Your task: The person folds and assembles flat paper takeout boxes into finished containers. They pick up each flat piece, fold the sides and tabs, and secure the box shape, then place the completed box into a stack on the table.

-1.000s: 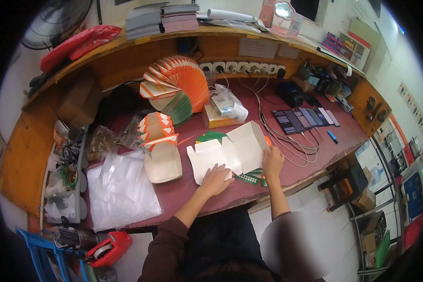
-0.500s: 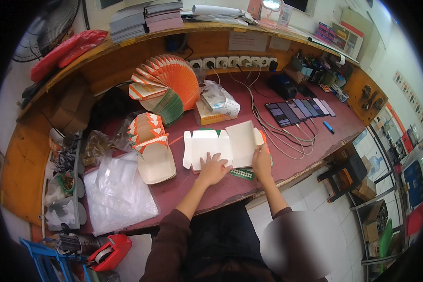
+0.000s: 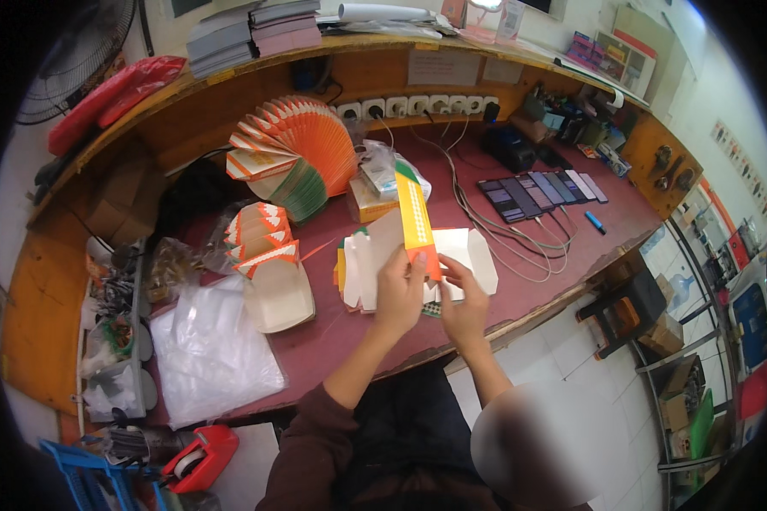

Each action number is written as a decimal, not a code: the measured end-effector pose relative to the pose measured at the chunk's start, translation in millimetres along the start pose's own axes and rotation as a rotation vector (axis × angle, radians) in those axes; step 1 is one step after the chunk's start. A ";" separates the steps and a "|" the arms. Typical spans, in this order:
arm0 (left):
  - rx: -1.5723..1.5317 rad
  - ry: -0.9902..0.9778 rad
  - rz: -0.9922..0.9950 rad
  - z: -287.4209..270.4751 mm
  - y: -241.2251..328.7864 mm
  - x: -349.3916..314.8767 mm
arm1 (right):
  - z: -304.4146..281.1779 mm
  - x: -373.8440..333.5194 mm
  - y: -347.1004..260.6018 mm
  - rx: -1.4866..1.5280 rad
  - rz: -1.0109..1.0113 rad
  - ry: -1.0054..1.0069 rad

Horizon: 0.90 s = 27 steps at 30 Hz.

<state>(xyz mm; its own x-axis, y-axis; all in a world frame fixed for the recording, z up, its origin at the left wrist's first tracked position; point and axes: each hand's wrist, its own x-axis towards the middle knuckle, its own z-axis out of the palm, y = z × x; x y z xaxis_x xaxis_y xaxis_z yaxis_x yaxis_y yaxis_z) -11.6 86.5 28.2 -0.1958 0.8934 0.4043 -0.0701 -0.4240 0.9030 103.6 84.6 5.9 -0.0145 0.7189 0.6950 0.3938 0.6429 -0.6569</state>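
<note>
A cardboard food carton (image 3: 414,211), yellow, orange and green outside, stands partly folded up before me. My left hand (image 3: 400,294) is closed on its near orange end, thumb on the outer face. From the right, my right hand (image 3: 463,305) pinches the same orange corner with its fingertips. Beneath lie unfolded carton blanks (image 3: 471,255), white side up. To the left sits a row of nested folded cartons (image 3: 279,296) with orange-and-white toothed edges. Behind it a large stack of cartons (image 3: 337,145) fans out in orange and green.
Clear plastic bags (image 3: 217,349) lie at the left beside a grey organiser (image 3: 115,387). A red tape dispenser (image 3: 200,460) is lower left. Several phones (image 3: 541,194) with white cables and a blue marker (image 3: 595,223) lie at right. A wrapped package (image 3: 375,200) sits behind the carton.
The carton lying flat with its white inside up is now raised and folded, showing its coloured side. My left hand has moved right and both hands have come together at its near end.
</note>
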 end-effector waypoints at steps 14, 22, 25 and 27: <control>0.180 -0.099 0.461 -19.1 80.8 -45.3 | -39.0 1.7 -92.9 0.169 -0.135 0.178; -0.148 -0.242 0.119 -24.7 81.8 -56.9 | -45.7 -0.7 -116.7 0.048 -0.119 0.169; -0.213 -0.205 0.185 -25.2 81.7 -57.1 | -48.3 2.6 -121.1 0.065 -0.085 0.159; -0.239 -0.218 0.188 -25.9 81.5 -57.8 | -50.8 3.7 -123.1 0.063 -0.107 0.101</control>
<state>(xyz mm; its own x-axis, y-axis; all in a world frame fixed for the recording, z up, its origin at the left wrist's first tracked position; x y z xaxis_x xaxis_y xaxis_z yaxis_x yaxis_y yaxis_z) -31.3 -3.6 74.6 -0.0164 0.7967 0.6042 -0.2846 -0.5830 0.7610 101.8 -5.3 104.2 0.0403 0.6173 0.7857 0.3366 0.7320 -0.5923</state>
